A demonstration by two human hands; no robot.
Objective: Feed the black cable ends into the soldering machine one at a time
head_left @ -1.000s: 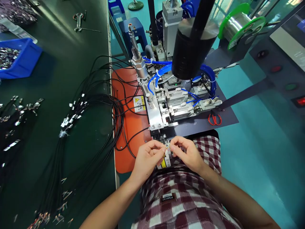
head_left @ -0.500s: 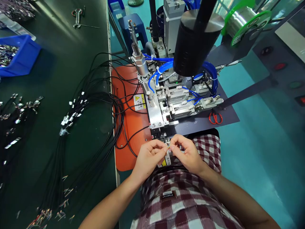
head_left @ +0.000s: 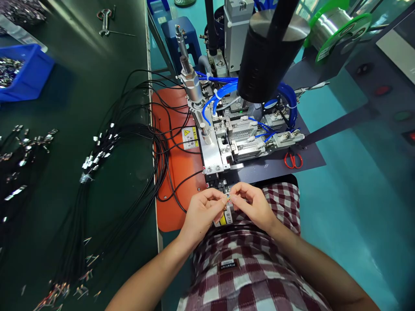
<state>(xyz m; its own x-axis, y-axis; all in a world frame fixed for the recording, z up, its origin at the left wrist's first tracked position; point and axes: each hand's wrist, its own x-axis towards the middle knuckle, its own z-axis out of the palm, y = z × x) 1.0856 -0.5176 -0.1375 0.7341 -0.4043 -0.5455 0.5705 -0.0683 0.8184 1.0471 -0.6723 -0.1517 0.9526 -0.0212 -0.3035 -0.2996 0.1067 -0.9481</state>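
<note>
My left hand (head_left: 201, 212) and my right hand (head_left: 255, 207) meet at the near end of a metal machine (head_left: 211, 154), thumb and forefinger pinched on each. Between the fingertips show thin coloured wires (head_left: 228, 197), only a small part of them visible. A white and yellow label (head_left: 228, 217) lies just below the fingers. Black cables (head_left: 162, 162) loop over the orange board (head_left: 177, 211) left of the machine; one runs to its near end. Whether the pinched wires belong to that cable I cannot tell.
On the dark table (head_left: 129, 242) lie a bundle of cables with metal connectors (head_left: 94, 160), a blue bin (head_left: 27, 77) of small metal parts and a wrench (head_left: 104, 23). A black cylinder (head_left: 270, 60) overhangs the machine. Red-handled scissors (head_left: 293, 160) and a solder wire spool (head_left: 332, 30) are at right.
Both hands stay pinched together at the same spot, with small finger shifts. The coloured wires between the fingertips show slightly differently. The whole view has shifted a little.
</note>
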